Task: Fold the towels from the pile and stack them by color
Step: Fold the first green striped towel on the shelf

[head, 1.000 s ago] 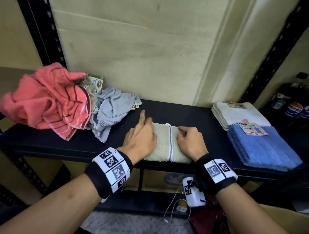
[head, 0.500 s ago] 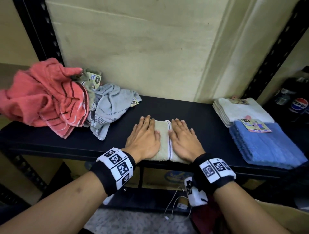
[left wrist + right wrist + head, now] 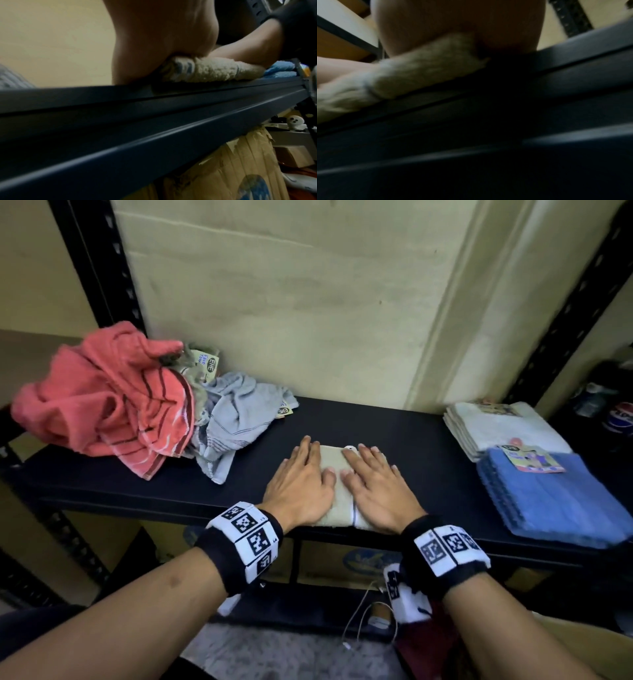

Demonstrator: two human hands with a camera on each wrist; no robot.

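Observation:
A folded beige towel (image 3: 337,501) with a thin blue stripe lies at the front middle of the black shelf (image 3: 394,426). My left hand (image 3: 301,481) lies flat on its left half with straight fingers. My right hand (image 3: 375,484) presses flat on its right half. From the left wrist view the beige towel (image 3: 214,70) is squashed under both palms, and the right wrist view shows the towel (image 3: 419,65) under my palm. An unfolded pile sits at the left: a red striped towel (image 3: 102,402) and a grey towel (image 3: 233,412).
Folded stacks stand at the right: a white towel stack (image 3: 496,426) behind a blue towel stack (image 3: 555,498), each with a paper label. Black rack posts rise at both sides. Cardboard boxes (image 3: 231,169) sit below the shelf. Bottles (image 3: 620,412) stand at the far right.
One second ago my right hand was curled on the towel and the left had fingers spread. Both hands have flattened and now press side by side on the folded towel.

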